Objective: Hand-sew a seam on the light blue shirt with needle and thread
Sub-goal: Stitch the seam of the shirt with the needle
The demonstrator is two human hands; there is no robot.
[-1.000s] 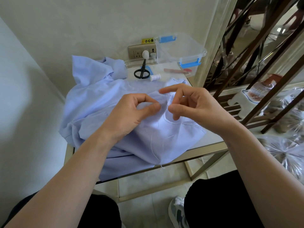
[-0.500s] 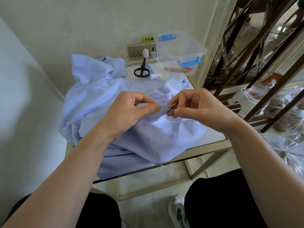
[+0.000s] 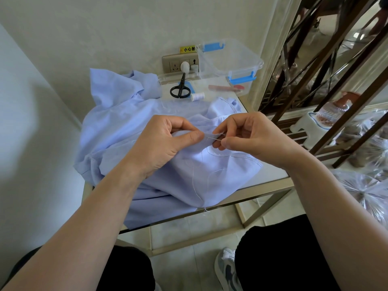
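– Where is the shirt?
– The crumpled light blue fabric shirt (image 3: 130,131) lies heaped on the pale, metal-framed counter (image 3: 262,191) before you, one edge hanging over the near rim.
– And my hands?
– Your left hand (image 3: 165,141) pinches a fold of it between thumb and forefinger. Your right hand (image 3: 249,135), just beside, pinches the thin silver needle (image 3: 214,137) at that fold. White thread (image 3: 194,181) trails down the cloth.
– Behind?
– Black-handled scissors (image 3: 179,89) and a white thread spool (image 3: 197,96) lie near a clear plastic box (image 3: 231,61) with blue clips.
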